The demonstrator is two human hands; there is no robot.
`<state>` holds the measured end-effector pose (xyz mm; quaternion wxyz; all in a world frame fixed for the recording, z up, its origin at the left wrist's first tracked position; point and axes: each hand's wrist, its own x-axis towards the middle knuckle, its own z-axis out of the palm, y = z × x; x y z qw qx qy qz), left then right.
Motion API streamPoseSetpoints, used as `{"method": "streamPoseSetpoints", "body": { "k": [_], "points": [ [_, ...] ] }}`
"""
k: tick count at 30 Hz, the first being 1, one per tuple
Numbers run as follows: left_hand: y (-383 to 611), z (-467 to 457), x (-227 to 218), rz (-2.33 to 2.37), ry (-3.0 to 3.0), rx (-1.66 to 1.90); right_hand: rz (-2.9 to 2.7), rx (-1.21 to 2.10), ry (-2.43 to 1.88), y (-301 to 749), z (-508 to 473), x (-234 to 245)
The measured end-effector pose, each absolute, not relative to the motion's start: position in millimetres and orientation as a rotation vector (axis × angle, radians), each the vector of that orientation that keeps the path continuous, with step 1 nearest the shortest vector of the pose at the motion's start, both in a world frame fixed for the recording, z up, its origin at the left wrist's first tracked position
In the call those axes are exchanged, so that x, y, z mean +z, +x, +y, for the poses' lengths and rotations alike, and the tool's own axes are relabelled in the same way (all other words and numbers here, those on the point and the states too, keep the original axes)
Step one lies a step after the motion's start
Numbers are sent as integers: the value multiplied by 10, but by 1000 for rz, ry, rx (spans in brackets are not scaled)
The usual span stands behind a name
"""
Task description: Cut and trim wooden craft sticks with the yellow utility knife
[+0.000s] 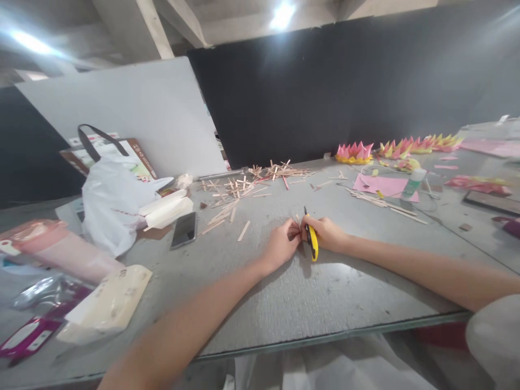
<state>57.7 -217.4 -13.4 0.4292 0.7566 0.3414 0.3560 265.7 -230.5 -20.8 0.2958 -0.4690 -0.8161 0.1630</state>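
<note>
My right hand (328, 234) is closed around a yellow and black utility knife (312, 245), whose dark tip points away from me. Beside it, fingertips almost touching, my left hand (282, 242) pinches a thin wooden stick (298, 219); only a short end shows above the fingers. Both hands rest low over the middle of the grey table (252, 309). Beyond them lies a loose pile of wooden sticks (239, 188), with one single stick (244, 231) nearer to my left hand. Whether the blade touches the held stick is hidden by my fingers.
A phone (184, 231), white plastic bag (109, 200), pink bottle (73, 249) and tissue pack (109, 303) stand left. To the right are pink paper (385, 186), more sticks (377, 202), a glue bottle (413, 183) and pink-yellow paper lotuses (354, 153). A dark panel (325, 92) rises behind.
</note>
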Motion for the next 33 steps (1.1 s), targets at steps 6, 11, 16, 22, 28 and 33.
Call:
{"method": "streamPoseSetpoints", "body": {
  "k": [6,11,16,22,28,33],
  "points": [
    [601,-2179,-113,880,1820,896,-2106,432,-1288,2674,-2317,-177],
    [612,-2140,-122,880,1727,931,-2053,406,-1270,2654,-2291,-166],
    [620,-2122,-126,890,1696,923,-2041,426,-1250,2658,-2238,-188],
    [616,-2124,-96,932,1724,939,-2066,472,-1154,2687,-2214,-185],
    [613,-2090,-132,938,1714,947,-2066,459,-1090,2713,-2191,-206],
    [618,-2027,-161,922,1606,1056,-1984,429,-989,2721,-2208,-211]
  ]
}}
